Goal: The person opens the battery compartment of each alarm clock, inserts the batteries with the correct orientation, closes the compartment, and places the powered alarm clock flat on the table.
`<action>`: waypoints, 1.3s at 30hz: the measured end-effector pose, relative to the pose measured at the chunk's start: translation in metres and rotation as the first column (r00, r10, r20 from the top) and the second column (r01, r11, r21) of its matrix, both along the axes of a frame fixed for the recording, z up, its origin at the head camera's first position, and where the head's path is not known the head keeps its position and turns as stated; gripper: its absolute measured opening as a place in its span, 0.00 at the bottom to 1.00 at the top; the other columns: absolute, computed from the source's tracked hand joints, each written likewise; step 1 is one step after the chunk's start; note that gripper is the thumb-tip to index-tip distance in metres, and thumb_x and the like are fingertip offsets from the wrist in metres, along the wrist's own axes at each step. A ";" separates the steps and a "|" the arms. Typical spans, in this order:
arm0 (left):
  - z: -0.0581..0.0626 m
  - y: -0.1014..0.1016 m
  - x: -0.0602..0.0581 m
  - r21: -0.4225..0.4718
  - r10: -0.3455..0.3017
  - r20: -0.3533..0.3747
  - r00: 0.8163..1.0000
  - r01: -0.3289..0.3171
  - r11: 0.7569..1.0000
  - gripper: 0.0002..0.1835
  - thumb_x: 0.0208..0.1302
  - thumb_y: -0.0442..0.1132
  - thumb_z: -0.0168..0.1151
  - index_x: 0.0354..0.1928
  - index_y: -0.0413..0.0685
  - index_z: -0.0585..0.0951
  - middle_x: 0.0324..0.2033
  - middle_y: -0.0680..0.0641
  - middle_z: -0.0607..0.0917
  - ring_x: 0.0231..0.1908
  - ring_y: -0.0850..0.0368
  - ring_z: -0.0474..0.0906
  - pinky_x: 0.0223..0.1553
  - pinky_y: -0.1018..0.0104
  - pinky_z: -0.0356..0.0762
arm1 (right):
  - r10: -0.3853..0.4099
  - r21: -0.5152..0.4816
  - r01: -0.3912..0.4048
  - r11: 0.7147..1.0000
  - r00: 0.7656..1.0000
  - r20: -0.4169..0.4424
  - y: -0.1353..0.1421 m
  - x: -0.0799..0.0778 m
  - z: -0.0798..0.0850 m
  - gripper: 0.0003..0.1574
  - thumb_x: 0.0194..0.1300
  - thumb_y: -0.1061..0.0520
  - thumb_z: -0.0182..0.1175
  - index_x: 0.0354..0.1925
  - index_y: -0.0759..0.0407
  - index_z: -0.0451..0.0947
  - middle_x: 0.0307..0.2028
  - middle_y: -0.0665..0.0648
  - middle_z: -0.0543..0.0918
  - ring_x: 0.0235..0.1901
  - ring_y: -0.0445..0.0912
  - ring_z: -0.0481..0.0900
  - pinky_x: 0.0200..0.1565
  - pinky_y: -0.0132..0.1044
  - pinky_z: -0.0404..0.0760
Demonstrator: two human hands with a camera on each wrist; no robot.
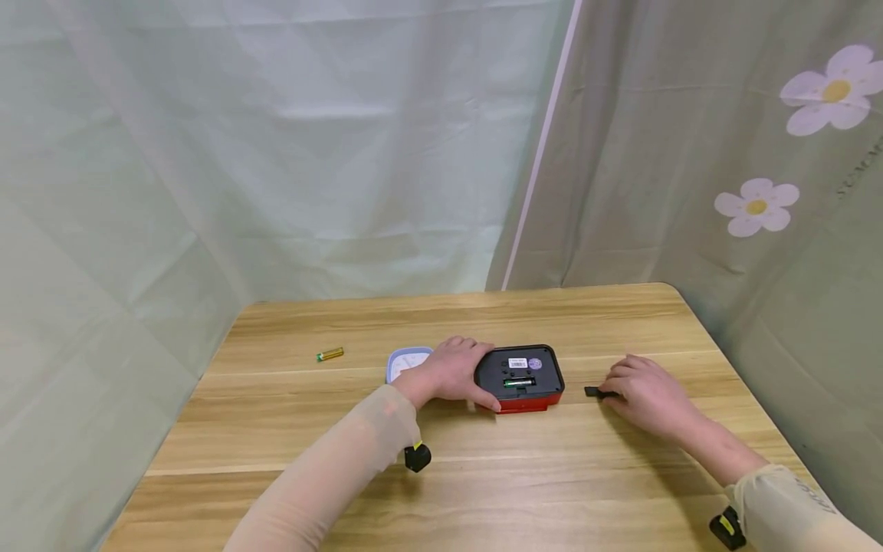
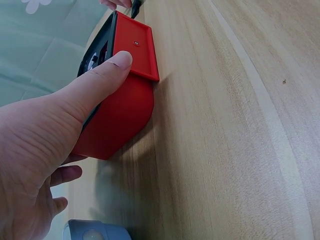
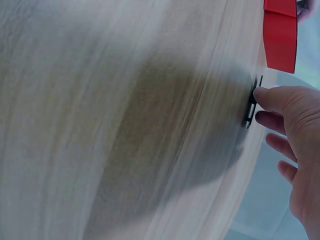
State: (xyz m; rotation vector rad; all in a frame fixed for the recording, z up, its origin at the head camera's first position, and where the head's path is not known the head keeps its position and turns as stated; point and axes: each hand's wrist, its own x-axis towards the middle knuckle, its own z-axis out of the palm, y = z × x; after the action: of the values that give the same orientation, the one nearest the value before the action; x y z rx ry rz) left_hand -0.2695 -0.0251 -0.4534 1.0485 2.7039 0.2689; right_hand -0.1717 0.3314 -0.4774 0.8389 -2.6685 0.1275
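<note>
A red box-shaped device with a black back [image 1: 520,372] lies back-up on the table. One battery [image 1: 519,382] sits in its uncovered compartment. My left hand [image 1: 455,370] grips the device's left end, the thumb [image 2: 102,80] pressed on its red side. To the right, my right hand [image 1: 648,391] pinches a small black battery cover [image 1: 592,392] between thumb and fingertips. In the right wrist view the cover [image 3: 251,107] is low over the wood, partly hidden by the thumb.
A light-blue clock [image 1: 408,360] with a white face lies partly behind my left hand. Further left is a loose green-and-gold battery [image 1: 329,354]. The wooden table [image 1: 483,491] ends at a hanging curtain [image 1: 379,153] on the far side.
</note>
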 end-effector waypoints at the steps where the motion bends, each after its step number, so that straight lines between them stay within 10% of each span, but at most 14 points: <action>1: 0.000 0.000 0.000 0.000 0.001 0.001 1.000 -0.001 1.000 0.62 0.44 0.79 0.70 0.78 0.55 0.63 0.67 0.48 0.73 0.67 0.49 0.64 0.71 0.51 0.58 | 0.000 -0.004 0.000 1.000 1.000 -0.007 0.000 0.000 -0.001 0.13 0.48 0.59 0.81 0.34 0.55 0.90 0.34 0.49 0.85 0.41 0.51 0.81 0.53 0.55 0.77; 27: 0.001 0.000 0.003 0.018 0.005 0.027 1.000 -0.006 1.000 0.63 0.44 0.79 0.70 0.78 0.54 0.63 0.68 0.48 0.73 0.67 0.49 0.64 0.71 0.51 0.59 | 0.039 -0.007 -0.041 0.999 0.983 -0.180 0.002 -0.001 -0.013 0.09 0.52 0.63 0.75 0.33 0.61 0.85 0.35 0.56 0.87 0.47 0.60 0.82 0.61 0.61 0.72; 39: 0.001 0.000 0.004 0.030 0.012 0.032 0.999 -0.013 0.999 0.63 0.44 0.79 0.70 0.78 0.54 0.63 0.67 0.48 0.73 0.65 0.49 0.65 0.69 0.52 0.62 | 0.065 -0.105 -0.103 0.989 0.947 -0.316 -0.035 -0.002 0.018 0.11 0.54 0.61 0.71 0.39 0.60 0.87 0.40 0.57 0.89 0.51 0.59 0.82 0.66 0.57 0.68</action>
State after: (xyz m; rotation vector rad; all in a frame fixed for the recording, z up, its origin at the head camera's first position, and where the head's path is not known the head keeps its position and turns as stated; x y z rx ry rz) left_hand -0.2655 -0.0255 -0.4524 1.0269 2.6870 0.3263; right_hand -0.1734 0.2966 -0.4589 0.8559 -2.3070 0.1606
